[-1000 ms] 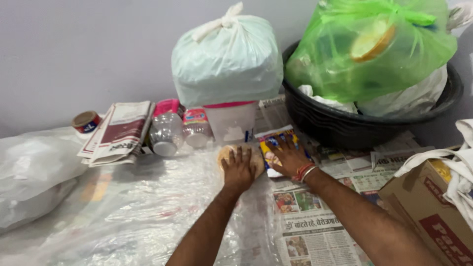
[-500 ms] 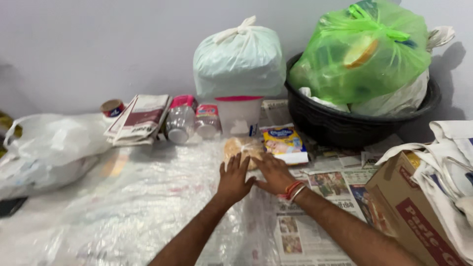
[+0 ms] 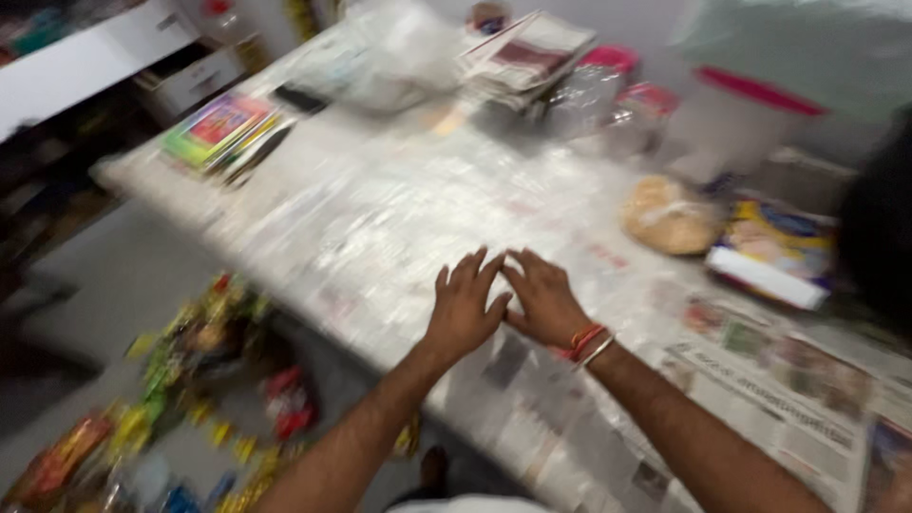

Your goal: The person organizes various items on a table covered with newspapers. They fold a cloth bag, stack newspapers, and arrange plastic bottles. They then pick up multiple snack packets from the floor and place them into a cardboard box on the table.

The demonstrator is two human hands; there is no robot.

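My left hand and my right hand lie flat side by side on the clear plastic sheet that covers the table, fingers spread, thumbs touching. Neither hand holds anything. My right wrist carries red and silver bangles. A round tan packet in clear wrap lies apart from my hands at the upper right, and beside it a yellow and blue packet. The picture is blurred by motion.
Newspaper covers the table's right part. At the back stand folded papers, two plastic jars and a white tub with a pink rim. Colourful booklets lie at the far left. Bright snack packets are piled on the floor below.
The view has swung left and down, now showing the table's edge and the floor. Both hands have drawn back from the tan packet toward me and rest together on the plastic.
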